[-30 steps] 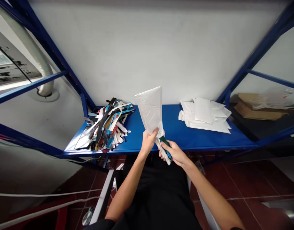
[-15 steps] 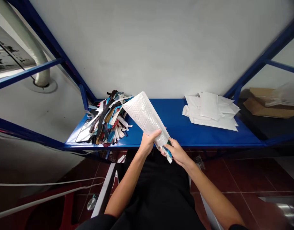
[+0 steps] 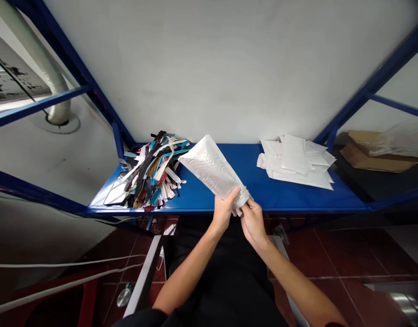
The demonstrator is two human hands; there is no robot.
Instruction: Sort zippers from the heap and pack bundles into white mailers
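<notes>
Centrally, left hand (image 3: 223,211) and right hand (image 3: 253,221) clamp the near end of a white padded envelope (image 3: 215,168), a pale strip end poking from its mouth, above blue shelf (image 3: 209,200) bearing fabric strips (image 3: 154,170) and more envelopes (image 3: 293,159).

Item: one white padded envelope (image 3: 217,168), gripped in our left hand (image 3: 224,209), its near end in our right hand (image 3: 252,220). Left: mixed fabric strips (image 3: 157,170). Right: white envelopes (image 3: 297,161), overlapping.
</notes>
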